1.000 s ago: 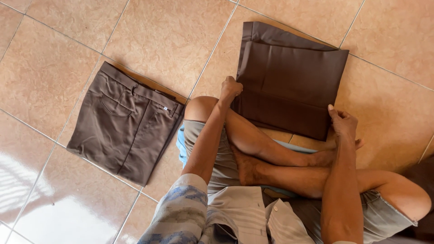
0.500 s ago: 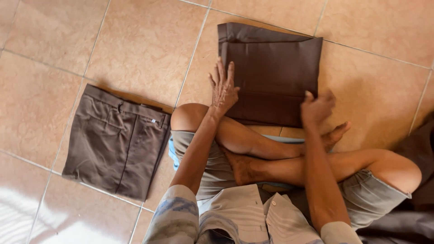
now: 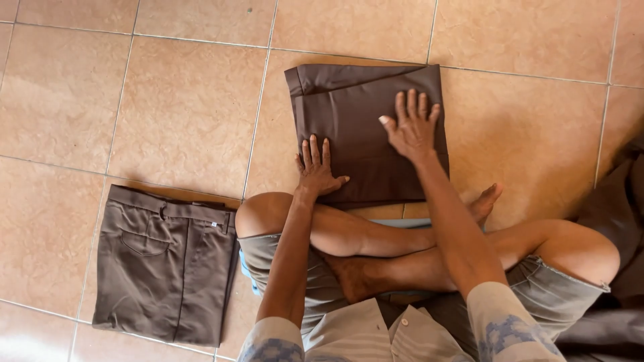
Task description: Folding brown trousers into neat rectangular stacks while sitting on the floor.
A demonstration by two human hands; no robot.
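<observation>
A dark brown folded garment (image 3: 355, 114) lies flat on the tiled floor in front of my crossed legs. My left hand (image 3: 315, 167) presses palm down on its near left corner, fingers spread. My right hand (image 3: 412, 127) rests flat on the right half of the same garment, fingers apart. Neither hand grips anything.
A second folded pair of grey-brown trousers (image 3: 164, 265) lies on the tiles to my left, beside my knee. More dark cloth (image 3: 620, 221) is heaped at the right edge. The floor (image 3: 168, 100) is beige tile with grout lines.
Both hands have moved forward onto the top of the dark brown garment and flattened out. The view has shifted so the garment sits nearer the centre.
</observation>
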